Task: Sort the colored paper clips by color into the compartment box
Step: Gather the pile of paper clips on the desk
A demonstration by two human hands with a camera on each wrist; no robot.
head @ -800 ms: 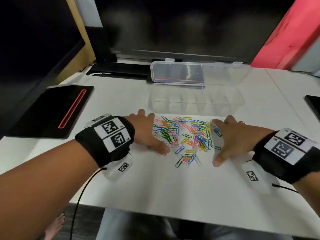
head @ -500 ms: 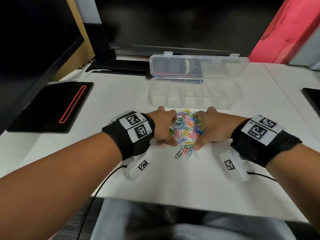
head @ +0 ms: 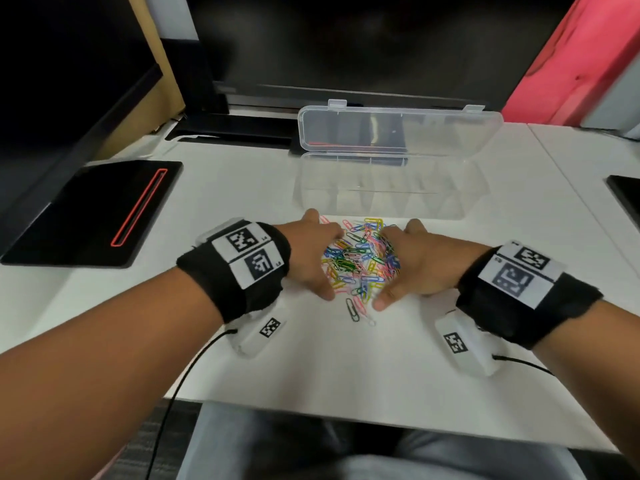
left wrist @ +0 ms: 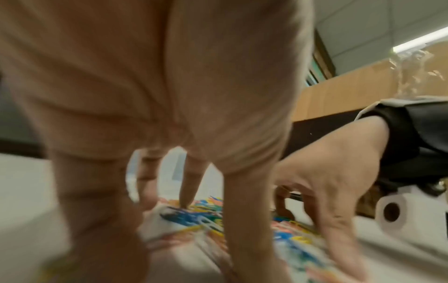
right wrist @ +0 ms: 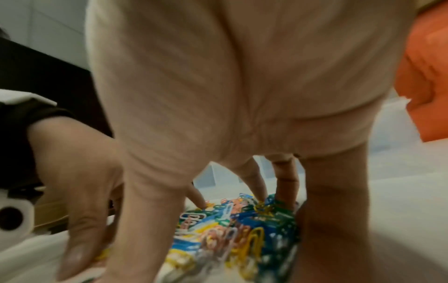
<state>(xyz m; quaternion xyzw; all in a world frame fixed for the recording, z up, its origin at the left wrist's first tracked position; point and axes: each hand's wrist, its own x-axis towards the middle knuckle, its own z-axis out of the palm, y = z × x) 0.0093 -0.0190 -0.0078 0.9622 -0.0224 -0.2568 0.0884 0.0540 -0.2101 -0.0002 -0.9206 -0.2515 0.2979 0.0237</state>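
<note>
At nine o'clock on the white table (head: 346, 368) lies a black pad (head: 86, 216) with a red slot. The left hand (head: 308, 258) stands on spread, nearly straight fingertips (left wrist: 186, 203) against the left edge of the paper clips (head: 360, 265), holding none. The heap sits at centre, stretched from twelve to six o'clock; single clips point every way. The right hand (head: 415, 265) flanks it likewise, fingers (right wrist: 286, 191) splayed, gripping nothing. At twelve o'clock the clear compartment box (head: 388, 192) lies open, long axis nine-to-three, lid (head: 398, 133) hinged back.
</note>
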